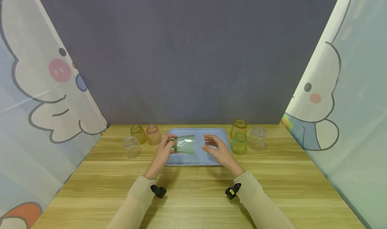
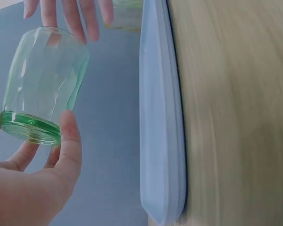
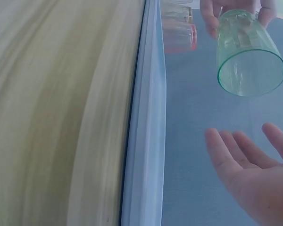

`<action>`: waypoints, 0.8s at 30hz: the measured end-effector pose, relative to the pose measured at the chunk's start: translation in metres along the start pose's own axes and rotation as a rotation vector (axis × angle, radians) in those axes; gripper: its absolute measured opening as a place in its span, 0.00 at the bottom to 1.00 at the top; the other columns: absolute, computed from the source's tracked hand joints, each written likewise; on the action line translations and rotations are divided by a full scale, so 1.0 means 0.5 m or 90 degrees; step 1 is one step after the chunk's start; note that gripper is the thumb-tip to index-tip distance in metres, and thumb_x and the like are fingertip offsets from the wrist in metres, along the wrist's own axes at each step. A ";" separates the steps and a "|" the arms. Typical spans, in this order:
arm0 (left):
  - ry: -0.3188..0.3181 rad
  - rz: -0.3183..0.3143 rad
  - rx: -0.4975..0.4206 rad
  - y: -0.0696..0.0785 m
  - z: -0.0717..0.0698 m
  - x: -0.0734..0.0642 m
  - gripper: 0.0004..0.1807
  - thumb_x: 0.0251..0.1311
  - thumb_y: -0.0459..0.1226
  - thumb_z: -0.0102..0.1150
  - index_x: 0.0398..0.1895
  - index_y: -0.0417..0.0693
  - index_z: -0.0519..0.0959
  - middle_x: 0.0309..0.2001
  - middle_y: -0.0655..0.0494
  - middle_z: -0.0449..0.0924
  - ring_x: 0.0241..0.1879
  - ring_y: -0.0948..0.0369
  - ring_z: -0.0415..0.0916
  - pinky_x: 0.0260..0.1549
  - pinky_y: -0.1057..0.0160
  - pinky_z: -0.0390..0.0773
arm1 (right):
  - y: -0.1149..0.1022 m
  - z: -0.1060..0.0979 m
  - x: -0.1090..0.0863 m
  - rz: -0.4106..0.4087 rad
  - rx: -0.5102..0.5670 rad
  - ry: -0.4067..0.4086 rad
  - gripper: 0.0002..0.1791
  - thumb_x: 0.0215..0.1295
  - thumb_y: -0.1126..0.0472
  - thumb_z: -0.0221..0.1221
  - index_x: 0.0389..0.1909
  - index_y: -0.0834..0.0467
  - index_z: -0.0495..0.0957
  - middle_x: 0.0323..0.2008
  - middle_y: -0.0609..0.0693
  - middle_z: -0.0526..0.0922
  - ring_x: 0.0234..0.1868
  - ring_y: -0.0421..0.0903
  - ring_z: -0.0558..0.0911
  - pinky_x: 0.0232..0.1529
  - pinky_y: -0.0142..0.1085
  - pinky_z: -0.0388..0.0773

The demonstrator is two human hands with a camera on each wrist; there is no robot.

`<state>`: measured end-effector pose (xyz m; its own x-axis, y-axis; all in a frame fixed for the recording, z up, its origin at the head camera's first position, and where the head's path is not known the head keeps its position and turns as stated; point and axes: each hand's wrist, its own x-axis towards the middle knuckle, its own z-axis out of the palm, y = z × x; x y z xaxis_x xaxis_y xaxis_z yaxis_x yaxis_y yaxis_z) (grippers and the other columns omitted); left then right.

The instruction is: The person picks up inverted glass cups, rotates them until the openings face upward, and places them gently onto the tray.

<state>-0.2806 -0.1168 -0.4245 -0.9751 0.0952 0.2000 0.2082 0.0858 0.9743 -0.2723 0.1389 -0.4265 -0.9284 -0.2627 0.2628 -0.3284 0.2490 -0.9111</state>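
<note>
Green glass sideways above the tray, left hand gripping its base; right hand has a wide, empty grip just right of the rim. Handover step, I'd guess, so next needs right fingers closing.

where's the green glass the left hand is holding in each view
Head: green glass, below and just left of centre.
Left wrist: green glass, upper left.
Right wrist: green glass, upper right.
Shared landmark: the blue tray, partly visible in all three.
</note>
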 end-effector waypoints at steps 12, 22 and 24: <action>-0.018 -0.005 -0.056 -0.007 0.021 0.002 0.17 0.74 0.35 0.45 0.59 0.36 0.71 0.45 0.44 0.72 0.43 0.53 0.76 0.44 0.50 0.83 | -0.003 0.004 -0.002 -0.002 0.054 -0.028 0.29 0.73 0.57 0.60 0.72 0.59 0.67 0.67 0.63 0.71 0.68 0.62 0.71 0.63 0.54 0.73; -0.028 -0.018 -0.063 -0.004 0.034 -0.006 0.16 0.74 0.36 0.46 0.60 0.39 0.72 0.50 0.43 0.70 0.42 0.54 0.74 0.48 0.47 0.82 | -0.007 0.006 -0.002 0.004 0.119 -0.042 0.32 0.73 0.59 0.60 0.74 0.63 0.64 0.68 0.63 0.69 0.68 0.61 0.71 0.59 0.46 0.78; -0.029 -0.021 -0.066 -0.005 0.034 -0.007 0.16 0.75 0.36 0.46 0.60 0.40 0.72 0.50 0.44 0.70 0.41 0.55 0.73 0.49 0.48 0.82 | -0.007 0.007 -0.002 0.003 0.129 -0.044 0.33 0.72 0.59 0.61 0.74 0.63 0.64 0.68 0.64 0.69 0.67 0.61 0.72 0.58 0.45 0.79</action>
<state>-0.2762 -0.1003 -0.4294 -0.9765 0.1387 0.1648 0.1647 -0.0124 0.9863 -0.2697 0.1351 -0.4248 -0.9135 -0.3268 0.2423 -0.2757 0.0592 -0.9594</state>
